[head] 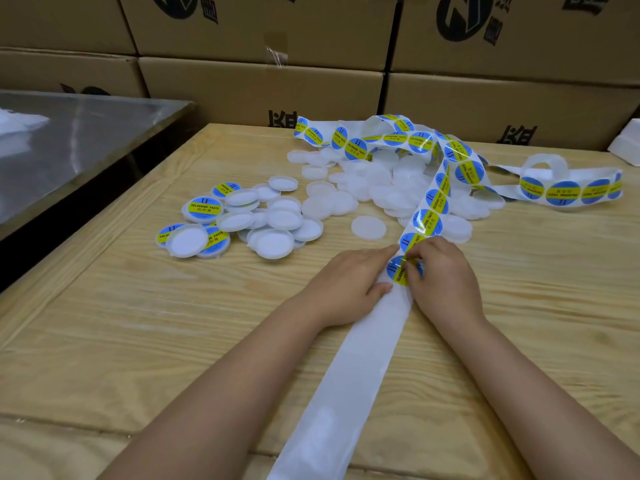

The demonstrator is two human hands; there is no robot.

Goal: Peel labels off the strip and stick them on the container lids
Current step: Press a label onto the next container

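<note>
A long white backing strip (349,368) runs from the near edge up the wooden table, carrying round blue-and-yellow labels (427,221) farther along. My left hand (353,277) presses flat on the strip beside the nearest label (396,270). My right hand (441,271) pinches that label's edge with curled fingers. A heap of plain white lids (377,188) lies beyond my hands. To the left sits a pile of lids (242,220), some with labels stuck on, several lying upside down.
Stacked cardboard boxes (277,95) wall off the far side of the table. A metal-topped table (69,140) stands at the left. The strip loops and curls across the right side (561,192) of the wooden table (104,323). A white object (627,143) sits at the far right.
</note>
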